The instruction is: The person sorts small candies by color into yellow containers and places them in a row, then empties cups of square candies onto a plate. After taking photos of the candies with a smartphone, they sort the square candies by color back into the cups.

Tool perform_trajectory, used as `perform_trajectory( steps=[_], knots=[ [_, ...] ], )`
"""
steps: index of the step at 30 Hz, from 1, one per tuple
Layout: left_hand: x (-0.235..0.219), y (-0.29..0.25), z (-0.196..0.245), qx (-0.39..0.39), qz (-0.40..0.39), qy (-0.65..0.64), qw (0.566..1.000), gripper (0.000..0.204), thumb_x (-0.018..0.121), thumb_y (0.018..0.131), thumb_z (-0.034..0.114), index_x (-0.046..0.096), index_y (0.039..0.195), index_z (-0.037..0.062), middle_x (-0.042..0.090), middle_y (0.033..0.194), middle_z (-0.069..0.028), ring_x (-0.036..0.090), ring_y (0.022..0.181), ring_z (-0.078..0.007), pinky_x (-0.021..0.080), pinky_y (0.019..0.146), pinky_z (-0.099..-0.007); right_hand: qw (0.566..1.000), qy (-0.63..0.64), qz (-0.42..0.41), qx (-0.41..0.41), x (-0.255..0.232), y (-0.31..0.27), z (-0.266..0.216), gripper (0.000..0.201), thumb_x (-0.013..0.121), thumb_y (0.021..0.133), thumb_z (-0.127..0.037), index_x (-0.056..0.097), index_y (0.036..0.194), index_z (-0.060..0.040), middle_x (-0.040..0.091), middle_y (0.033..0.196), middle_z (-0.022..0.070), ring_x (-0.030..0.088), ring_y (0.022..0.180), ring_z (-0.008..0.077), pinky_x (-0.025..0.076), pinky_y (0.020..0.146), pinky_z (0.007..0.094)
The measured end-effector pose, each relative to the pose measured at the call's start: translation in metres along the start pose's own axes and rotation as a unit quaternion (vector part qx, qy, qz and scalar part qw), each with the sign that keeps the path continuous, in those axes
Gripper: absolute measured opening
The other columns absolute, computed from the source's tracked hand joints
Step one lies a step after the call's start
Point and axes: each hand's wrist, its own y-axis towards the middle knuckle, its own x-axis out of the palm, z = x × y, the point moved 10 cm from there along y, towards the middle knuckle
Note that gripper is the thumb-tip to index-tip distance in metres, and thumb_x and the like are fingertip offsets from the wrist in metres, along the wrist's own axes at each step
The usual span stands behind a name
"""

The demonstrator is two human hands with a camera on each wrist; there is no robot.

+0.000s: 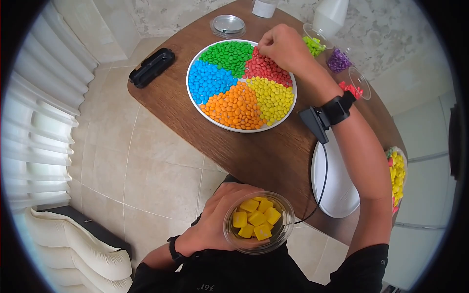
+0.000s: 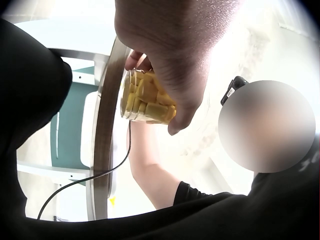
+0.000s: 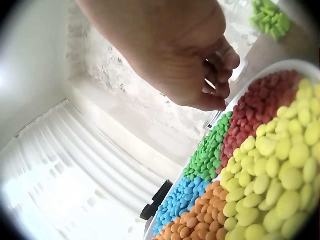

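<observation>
My left hand (image 1: 215, 219) grips a clear plastic jar (image 1: 288, 228) low in front of my body. The jar is uncapped and partly filled with yellow square candies (image 1: 255, 217), seen through its wall in the left wrist view. Over the red candies (image 1: 266, 68) on a round white plate (image 1: 239, 130) hovers my right hand (image 1: 286, 46), fingers curled and thumb close to them. I cannot tell whether its fingertips pinch anything. Green (image 1: 227, 56), blue (image 1: 210, 80), orange (image 1: 234, 107) and yellow button-shaped candies (image 1: 273, 100) fill the plate's other wedges.
Cups of green (image 1: 314, 46), purple (image 1: 338, 61) and pink pieces (image 1: 351, 89) stand along the far right edge. A white oval plate (image 1: 334, 185) lies under my right forearm. A lid (image 1: 228, 23), a white bottle (image 1: 331, 14) and a black case (image 1: 152, 67) are also on the table.
</observation>
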Motion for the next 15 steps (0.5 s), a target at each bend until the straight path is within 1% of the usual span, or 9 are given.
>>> perform_trajectory(
  steps=[3, 10, 12, 15],
  knots=[
    [0.000, -0.001, -0.001, -0.005, 0.002, 0.001, 1.000, 0.087, 0.100, 0.067, 0.029, 0.057, 0.138, 0.0011, 0.070, 0.127, -0.0172, 0.068, 0.115, -0.0330, 0.054, 0.098, -0.0433, 0.999, -0.022, -0.008, 0.023, 0.007, 0.001, -0.005, 0.012, 0.074, 0.082, -0.015, 0.082, 0.085, -0.0069, 0.077, 0.087, 0.0201, 0.075, 0.085, 0.0393, 0.060, 0.082, 0.0480],
    [-0.002, -0.003, -0.005, -0.025, 0.005, 0.002, 1.000, 0.087, 0.100, 0.068, 0.029, 0.057, 0.138, 0.0018, 0.070, 0.127, -0.0161, 0.068, 0.115, -0.0331, 0.054, 0.098, -0.0438, 0.998, -0.051, -0.004, 0.026, 0.016, 0.006, -0.013, 0.012, 0.074, 0.081, -0.014, 0.081, 0.084, -0.0051, 0.076, 0.087, 0.0225, 0.075, 0.087, 0.0401, 0.060, 0.083, 0.0472],
    [-0.005, -0.002, -0.005, -0.024, 0.006, 0.003, 1.000, 0.087, 0.100, 0.067, 0.029, 0.057, 0.138, 0.0019, 0.070, 0.127, -0.0158, 0.068, 0.115, -0.0330, 0.054, 0.098, -0.0437, 0.999, -0.042, 0.020, 0.011, 0.014, 0.007, -0.015, 0.012, 0.076, 0.079, -0.015, 0.081, 0.081, -0.0042, 0.076, 0.080, 0.0177, 0.074, 0.076, 0.0334, 0.058, 0.075, 0.0437],
    [-0.006, -0.003, -0.006, -0.020, 0.012, 0.001, 1.000, 0.088, 0.100, 0.067, 0.029, 0.057, 0.138, 0.0020, 0.070, 0.127, -0.0156, 0.068, 0.115, -0.0330, 0.054, 0.098, -0.0435, 0.998, -0.052, 0.022, 0.016, 0.014, 0.006, -0.014, 0.012, 0.076, 0.079, -0.015, 0.081, 0.082, -0.0047, 0.076, 0.081, 0.0177, 0.074, 0.076, 0.0329, 0.058, 0.075, 0.0434]
  ],
)
